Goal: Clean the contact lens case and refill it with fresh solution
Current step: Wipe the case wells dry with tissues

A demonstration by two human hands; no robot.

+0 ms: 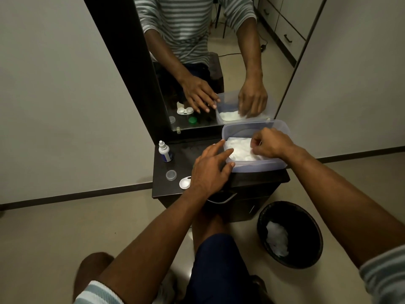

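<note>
1. My right hand (270, 143): inside the clear plastic tub (258, 166), fingers curled, pinching the white tissues (238, 149).
2. My left hand (209, 170): fingers straight, resting against the tub's near-left rim, holding nothing.
3. Contact lens case (185, 183): open, on the dark tabletop (186, 154), partly hidden under my left hand.
4. Solution bottle (164, 151): upright, back-left.
5. Clear cap (171, 174): beside the case.

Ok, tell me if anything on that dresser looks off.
Nothing is spilled or broken. The plastic tub of tissues juts past the dresser's front edge, steadied by the left hand. The solution bottle stands upright with its clear cap lying apart.
</note>
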